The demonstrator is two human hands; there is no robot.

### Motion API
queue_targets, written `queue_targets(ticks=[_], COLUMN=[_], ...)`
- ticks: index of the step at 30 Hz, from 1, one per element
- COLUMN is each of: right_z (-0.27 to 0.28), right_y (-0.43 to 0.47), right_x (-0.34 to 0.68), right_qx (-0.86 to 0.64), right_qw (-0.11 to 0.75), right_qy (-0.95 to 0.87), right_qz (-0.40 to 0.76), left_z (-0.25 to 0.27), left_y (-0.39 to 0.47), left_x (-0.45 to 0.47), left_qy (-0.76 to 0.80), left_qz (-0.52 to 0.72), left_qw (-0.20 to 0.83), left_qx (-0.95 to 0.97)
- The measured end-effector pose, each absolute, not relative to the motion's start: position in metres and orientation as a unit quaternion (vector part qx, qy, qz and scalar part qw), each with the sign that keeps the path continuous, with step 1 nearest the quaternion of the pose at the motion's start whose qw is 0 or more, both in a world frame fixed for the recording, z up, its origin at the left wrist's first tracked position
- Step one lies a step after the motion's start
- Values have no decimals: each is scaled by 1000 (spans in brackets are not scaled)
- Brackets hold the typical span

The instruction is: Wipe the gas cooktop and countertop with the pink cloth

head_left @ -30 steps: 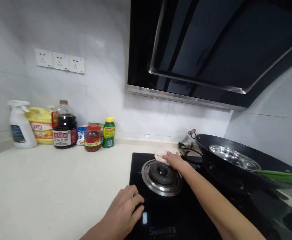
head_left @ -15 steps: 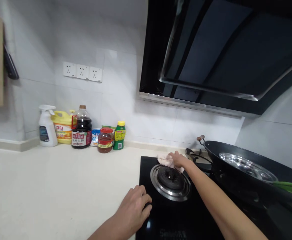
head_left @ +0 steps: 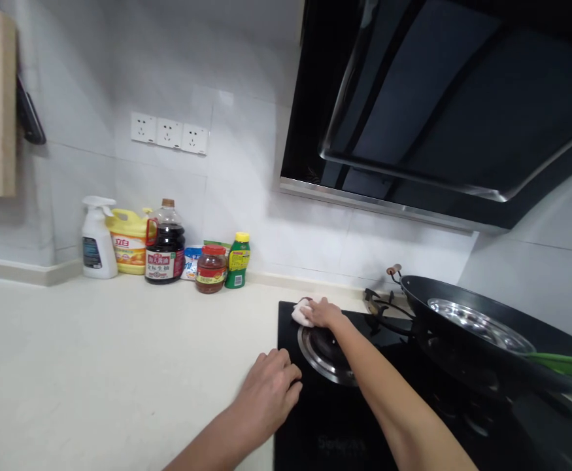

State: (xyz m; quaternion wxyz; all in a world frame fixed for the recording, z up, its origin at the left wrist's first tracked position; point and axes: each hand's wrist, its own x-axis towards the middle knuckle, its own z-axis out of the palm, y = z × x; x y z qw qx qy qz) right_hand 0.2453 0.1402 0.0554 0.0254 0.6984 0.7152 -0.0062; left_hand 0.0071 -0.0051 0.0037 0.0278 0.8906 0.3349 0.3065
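A pale pinkish-white cloth (head_left: 302, 314) lies bunched at the back left corner of the black glass stove (head_left: 335, 425). My right hand (head_left: 322, 313) is closed on it and presses it to the glass, just behind the left burner (head_left: 319, 356). My right forearm hides part of that burner and its metal ring. At the stove's left edge rests my left hand (head_left: 273, 379), fingers curled in and thumb close to them; whether anything is in them is hidden.
A wok (head_left: 433, 294) with a shiny metal lid (head_left: 482, 324) and something green sits on the right burner. Along the wall stand a spray bottle (head_left: 98, 242), a soy sauce jug (head_left: 165, 248), a red-lidded jar (head_left: 211, 269) and a green bottle (head_left: 238, 260). A range hood (head_left: 413, 98) hangs above.
My right hand has moved left with the cloth, from behind the burner toward the stove's back left corner. My left hand stays at the stove's edge. The view has shifted slightly.
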Motion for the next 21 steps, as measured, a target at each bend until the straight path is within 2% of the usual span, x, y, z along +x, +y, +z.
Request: queue_targets(ticks=[12, 21], right_z=[45, 28], right_y=[104, 8], right_x=[193, 211], right_qx=[599, 522], right_qw=[-17, -105], right_qy=[800, 846], right_qz=[2, 13], left_z=[6, 6], left_y=[7, 9], left_x=[0, 2], left_qy=[361, 354], left_qz=[289, 273], left_qw=[41, 62], left_qx=[886, 892])
